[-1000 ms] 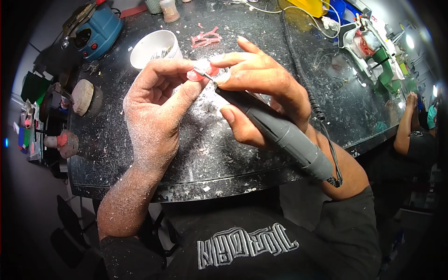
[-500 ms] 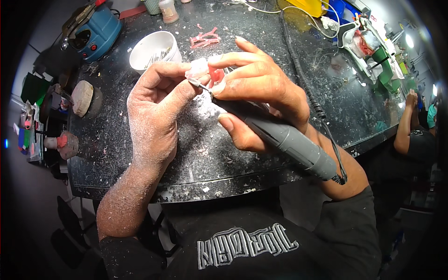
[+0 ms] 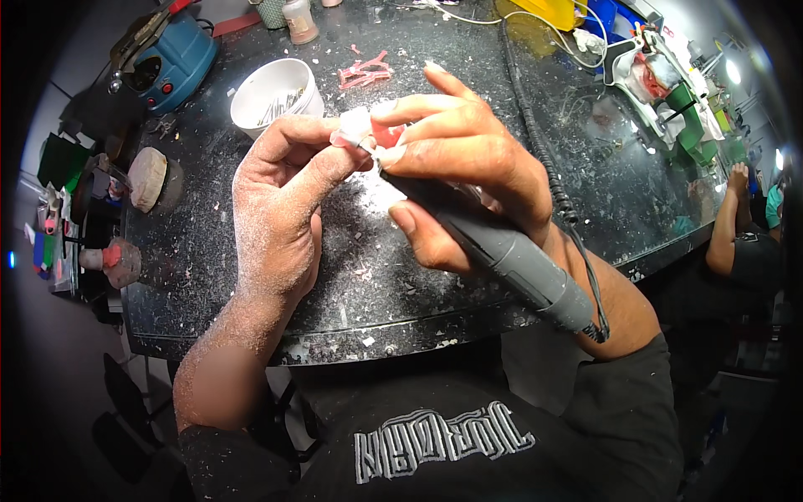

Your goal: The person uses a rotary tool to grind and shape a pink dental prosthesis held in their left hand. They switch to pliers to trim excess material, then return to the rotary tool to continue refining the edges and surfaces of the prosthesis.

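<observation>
My left hand [image 3: 276, 197], coated in pale dust, pinches a small pink and whitish translucent denture piece [image 3: 355, 125] between thumb and fingers. A dark grey rotary handpiece [image 3: 519, 263] lies slanted in my right hand [image 3: 489, 167], gripped between thumb and fingers. Its thin bur [image 3: 365, 149] points up and left and meets the lower side of the denture piece, close to my left thumb tip. Right fingertips rest at the piece's right side, where a redder part shows. The fingers hide much of it.
Beyond my left hand stands a white cup [image 3: 276, 92] of burs. Pink branching scraps [image 3: 365, 71] lie behind the hands. A coiled cable [image 3: 535, 125] runs at right. A blue machine [image 3: 176, 63] stands far left. Dust covers the black table [image 3: 376, 293]. Another person's arm [image 3: 726, 222] shows at right.
The handpiece's rear end has swung slightly left and down, and its bur sits a little more to the right. Both hands keep their grips, with only small shifts.
</observation>
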